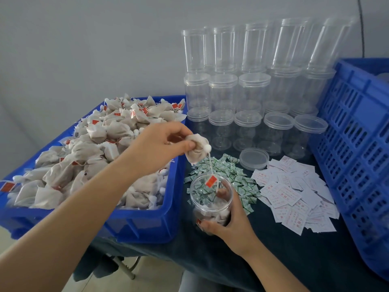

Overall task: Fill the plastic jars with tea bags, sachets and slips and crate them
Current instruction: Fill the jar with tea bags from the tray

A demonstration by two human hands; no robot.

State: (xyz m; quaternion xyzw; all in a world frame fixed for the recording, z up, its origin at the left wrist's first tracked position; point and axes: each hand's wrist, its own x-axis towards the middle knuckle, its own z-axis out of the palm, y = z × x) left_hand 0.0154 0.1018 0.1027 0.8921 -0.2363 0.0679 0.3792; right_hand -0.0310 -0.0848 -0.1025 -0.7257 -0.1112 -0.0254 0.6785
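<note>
Left hand (155, 144) pinched a tea bag (196, 151) betw thumb and fingers, held above and just left of the open jar (211, 204); its string hung down w/ the red tag (210, 182) dangling at the jar mouth. Right hand (229, 226) gripped the jar low on its wall, fingers curled round it, jar on the dark worktop (273, 260) w/ a few bags already in the bottom. Bag looked light, soft, crushable; prob best pinched at the gathered neck, string could snag the rim. Jar thin clear plastic, prob light and tippy, so holding the body made sense. Around: blue bin (147, 224) heaped w/ bags at left, green sachets (237, 175) just behind the jar, white slips (294, 199) to the right, loose lid (254, 158), stacked empty jars (250, 91) at back, blue crate (357, 144) far right. Sachets crowded the jar's base; nothing blocked the drop.
</note>
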